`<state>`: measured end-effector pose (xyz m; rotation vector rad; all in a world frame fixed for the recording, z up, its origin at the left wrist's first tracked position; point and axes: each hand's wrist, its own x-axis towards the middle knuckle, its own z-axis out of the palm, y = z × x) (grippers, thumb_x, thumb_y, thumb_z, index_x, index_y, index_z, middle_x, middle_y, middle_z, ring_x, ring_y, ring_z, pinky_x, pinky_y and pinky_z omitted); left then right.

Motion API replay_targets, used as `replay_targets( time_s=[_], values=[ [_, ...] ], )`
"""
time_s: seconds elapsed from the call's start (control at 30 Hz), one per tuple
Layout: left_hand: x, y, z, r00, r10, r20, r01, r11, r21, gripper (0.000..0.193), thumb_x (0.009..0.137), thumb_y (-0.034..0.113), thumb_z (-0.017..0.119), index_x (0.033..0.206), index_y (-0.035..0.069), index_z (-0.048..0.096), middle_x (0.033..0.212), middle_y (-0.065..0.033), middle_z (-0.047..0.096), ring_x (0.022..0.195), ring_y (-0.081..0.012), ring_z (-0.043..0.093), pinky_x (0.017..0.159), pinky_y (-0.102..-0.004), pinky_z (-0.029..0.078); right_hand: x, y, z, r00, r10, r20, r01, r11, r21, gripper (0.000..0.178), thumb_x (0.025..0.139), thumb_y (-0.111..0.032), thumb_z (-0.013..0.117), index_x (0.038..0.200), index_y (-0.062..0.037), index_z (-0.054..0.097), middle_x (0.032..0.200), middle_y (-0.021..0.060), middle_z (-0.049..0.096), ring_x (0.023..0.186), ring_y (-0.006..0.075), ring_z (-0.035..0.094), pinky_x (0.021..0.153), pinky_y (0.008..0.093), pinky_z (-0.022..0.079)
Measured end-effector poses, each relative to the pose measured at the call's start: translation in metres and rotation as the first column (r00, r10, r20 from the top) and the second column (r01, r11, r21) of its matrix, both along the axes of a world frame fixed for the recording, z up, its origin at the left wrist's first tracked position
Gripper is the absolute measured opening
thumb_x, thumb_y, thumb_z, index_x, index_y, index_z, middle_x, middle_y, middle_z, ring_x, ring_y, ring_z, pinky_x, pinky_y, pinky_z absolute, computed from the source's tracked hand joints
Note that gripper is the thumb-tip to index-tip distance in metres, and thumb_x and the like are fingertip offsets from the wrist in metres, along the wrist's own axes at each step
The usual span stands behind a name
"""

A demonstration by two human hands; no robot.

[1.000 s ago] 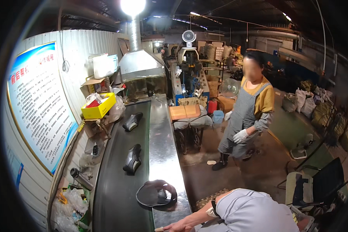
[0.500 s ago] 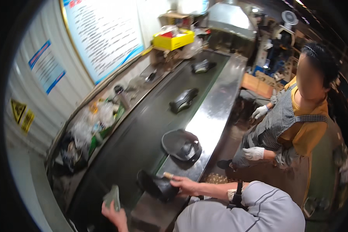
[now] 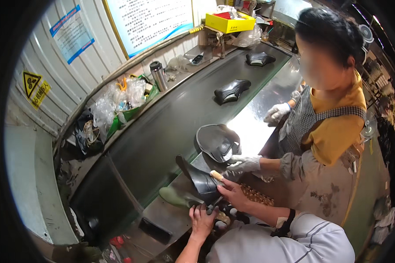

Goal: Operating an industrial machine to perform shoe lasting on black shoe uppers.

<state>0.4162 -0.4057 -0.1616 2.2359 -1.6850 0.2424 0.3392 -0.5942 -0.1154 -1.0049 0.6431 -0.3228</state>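
My right hand [image 3: 235, 195] is closed on a black shoe upper [image 3: 199, 175] over the near edge of the work surface. A tan piece [image 3: 216, 175], a wrap or a short handle, shows at its fingertips. Just below and to the left, my left hand [image 3: 202, 221] has curled fingers at the rear end of a green, foot-shaped shoe last [image 3: 175, 197]. Its rounded toe points left; the gripped end is partly hidden by fingers and dark parts beside them. Beyond the upper stands a black, open round container [image 3: 217, 142] with something inside.
Two black shoes [image 3: 232, 90] lie along the dark conveyor belt [image 3: 162, 136]. A co-worker's gloved hand [image 3: 245, 163] is beside the container. Left of the belt are a steel flask [image 3: 159, 76] and plastic bags [image 3: 103, 111]. A dark flat object [image 3: 156, 231] lies near me.
My left hand has brought the green last rightward from over the belt to beside the black upper. The co-worker has come closer, a gloved hand reaching to the container. My view has shifted.
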Motion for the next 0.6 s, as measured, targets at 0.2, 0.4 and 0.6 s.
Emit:
replay_targets(
  time_s=[0.2, 0.4, 0.6],
  values=[
    [0.031, 0.015, 0.04, 0.689, 0.203, -0.696, -0.512, 0.816, -0.269, 0.013, 0.089, 0.012, 0.072, 0.099, 0.003, 0.071, 0.109, -0.0152, 0.067, 0.098, -0.0313, 0.065, 0.084, -0.0407, 0.053, -0.031, -0.02, -0.006, 1.0, 0.004, 0.0, -0.004, 0.989, -0.149, 0.033, 0.101, -0.023, 0.066, 0.127, -0.0023, 0.064, 0.086, -0.0106, 0.053, 0.075, 0.0004, 0.044, 0.063, 0.0216, 0.038],
    [0.119, 0.038, 0.025, -0.614, -0.419, -0.669, -0.646, 0.753, 0.122, 0.052, 0.103, 0.044, 0.049, 0.128, 0.0, 0.061, 0.127, -0.0148, 0.067, 0.118, -0.0302, 0.062, 0.109, -0.0439, 0.044, -0.034, -0.006, 0.027, 0.787, 0.59, -0.18, -0.28, 0.082, -0.956, 0.033, 0.091, -0.026, 0.071, 0.119, -0.0085, 0.063, 0.086, 0.0123, 0.062, 0.094, 0.0352, 0.06, 0.095, 0.0495, 0.048],
    [0.156, 0.051, -0.004, -0.267, 0.038, -0.963, -0.716, 0.66, 0.225, 0.031, 0.096, 0.021, 0.071, 0.114, -0.003, 0.069, 0.109, -0.0087, 0.071, 0.102, -0.0179, 0.065, 0.094, -0.034, 0.049, -0.038, 0.025, -0.02, 0.684, 0.597, -0.42, -0.285, -0.312, -0.907, 0.055, 0.08, -0.01, 0.063, 0.135, -0.0114, 0.055, 0.084, 0.0057, 0.054, 0.096, 0.0294, 0.055, 0.123, 0.0625, 0.019]
  ],
)
